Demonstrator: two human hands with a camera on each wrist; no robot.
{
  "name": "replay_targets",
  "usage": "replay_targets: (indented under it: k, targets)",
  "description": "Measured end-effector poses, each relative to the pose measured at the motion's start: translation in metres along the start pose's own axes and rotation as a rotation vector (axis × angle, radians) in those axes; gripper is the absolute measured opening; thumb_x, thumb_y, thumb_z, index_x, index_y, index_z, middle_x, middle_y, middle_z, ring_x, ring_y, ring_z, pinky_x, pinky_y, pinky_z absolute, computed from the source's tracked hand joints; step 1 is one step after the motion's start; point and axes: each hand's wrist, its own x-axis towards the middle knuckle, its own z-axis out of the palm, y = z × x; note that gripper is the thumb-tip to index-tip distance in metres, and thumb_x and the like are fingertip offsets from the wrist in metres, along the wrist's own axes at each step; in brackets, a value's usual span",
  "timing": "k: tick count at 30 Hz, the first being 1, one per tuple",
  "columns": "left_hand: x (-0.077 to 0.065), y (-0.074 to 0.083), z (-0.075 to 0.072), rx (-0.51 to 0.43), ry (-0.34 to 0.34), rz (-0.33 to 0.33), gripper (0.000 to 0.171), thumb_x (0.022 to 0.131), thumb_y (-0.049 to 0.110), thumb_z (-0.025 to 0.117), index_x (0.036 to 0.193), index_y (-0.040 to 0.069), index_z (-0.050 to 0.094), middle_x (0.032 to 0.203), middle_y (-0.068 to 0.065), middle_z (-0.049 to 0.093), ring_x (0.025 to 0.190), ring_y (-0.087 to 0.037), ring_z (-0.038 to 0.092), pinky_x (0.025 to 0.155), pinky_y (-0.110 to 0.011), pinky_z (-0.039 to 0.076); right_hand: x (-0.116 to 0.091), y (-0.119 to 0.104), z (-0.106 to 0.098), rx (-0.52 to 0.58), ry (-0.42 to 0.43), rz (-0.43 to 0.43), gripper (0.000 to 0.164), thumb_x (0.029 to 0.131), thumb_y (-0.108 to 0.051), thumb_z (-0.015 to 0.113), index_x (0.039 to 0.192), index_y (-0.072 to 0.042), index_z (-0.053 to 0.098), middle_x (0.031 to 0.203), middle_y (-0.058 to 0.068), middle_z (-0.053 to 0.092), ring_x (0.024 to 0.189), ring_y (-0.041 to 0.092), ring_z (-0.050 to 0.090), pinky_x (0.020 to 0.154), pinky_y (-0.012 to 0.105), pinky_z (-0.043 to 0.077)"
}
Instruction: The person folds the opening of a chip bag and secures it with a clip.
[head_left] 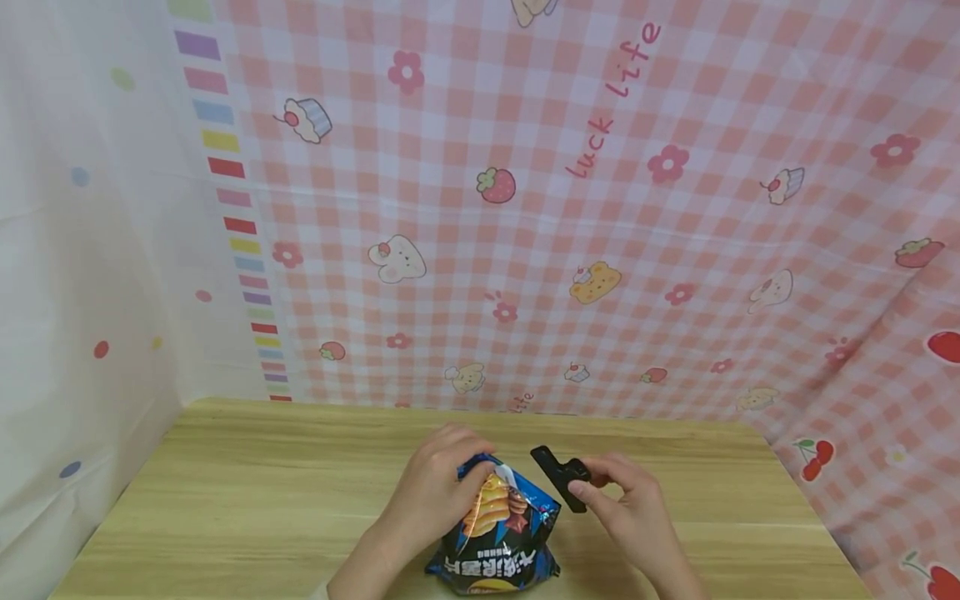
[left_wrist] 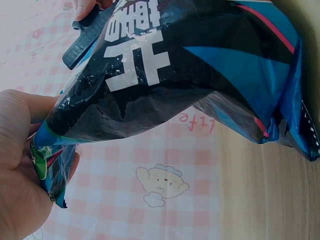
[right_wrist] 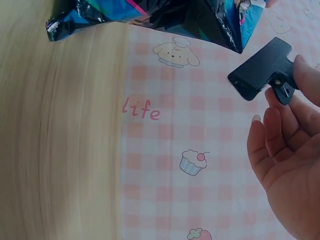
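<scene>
A black and blue chip bag [head_left: 498, 533] stands on the table near its front edge, its printed front towards me. My left hand [head_left: 438, 479] grips the bag's top left corner; in the left wrist view the folded top end of the bag [left_wrist: 52, 170] lies between thumb and fingers. To the right, my right hand [head_left: 630, 504] pinches a black clip [head_left: 561, 478] by its handles, thumb on one side and fingers on the other. The clip [right_wrist: 262, 67] is just off the bag's top right corner, apart from it. Whether its jaws are parted is hard to see.
The light wooden table [head_left: 285, 492] stretches to both sides of the bag. Behind it hangs a pink checked cloth [head_left: 450, 317] with cartoon prints. A white dotted cloth [head_left: 90, 250] covers the left side, and more checked cloth [head_left: 885, 467] hangs at the right.
</scene>
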Motion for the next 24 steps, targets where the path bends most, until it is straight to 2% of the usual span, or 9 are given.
replay_targets:
  k: [7,13,17,24]
  targets:
    - [-0.0003,0.0000,0.0003,0.003,0.002,0.015,0.014,0.089,0.005,0.083,0.102,0.010,0.079,0.101,0.001,0.075,0.098,-0.011,0.066,0.089,-0.037,0.058,-0.0014,0.0008,0.0032,-0.043,-0.024,-0.072,0.031,0.077,0.005,0.087,0.100,-0.014,0.079,0.087,-0.009,0.062,0.079,0.011,0.055,0.070,0.018,0.045]
    - [0.0005,0.0008,-0.0004,0.002,0.000,0.022,0.014,0.089,0.005,0.083,0.103,0.009,0.079,0.100,0.001,0.074,0.097,-0.011,0.066,0.087,-0.035,0.058,-0.0010,0.0000,0.0027,-0.087,-0.053,-0.067,0.029,0.080,0.000,0.086,0.099,-0.021,0.077,0.088,-0.013,0.061,0.079,0.012,0.053,0.068,0.022,0.044]
    - [0.0004,0.0010,-0.0007,0.008,-0.001,0.021,0.014,0.089,0.006,0.083,0.103,0.010,0.079,0.101,0.002,0.074,0.098,-0.011,0.066,0.087,-0.036,0.058,-0.0003,0.0009,0.0023,-0.109,-0.084,-0.099,0.029,0.079,-0.001,0.087,0.097,-0.022,0.077,0.087,-0.016,0.060,0.079,0.012,0.051,0.065,0.026,0.043]
    - [-0.0004,0.0011,0.0008,0.013,0.001,0.018,0.015,0.089,0.006,0.083,0.103,0.010,0.079,0.101,0.005,0.074,0.098,-0.010,0.066,0.088,-0.035,0.058,0.0001,0.0040,0.0026,-0.066,-0.109,-0.170,0.032,0.079,0.005,0.085,0.097,-0.020,0.077,0.089,-0.016,0.065,0.082,0.013,0.053,0.070,0.025,0.042]
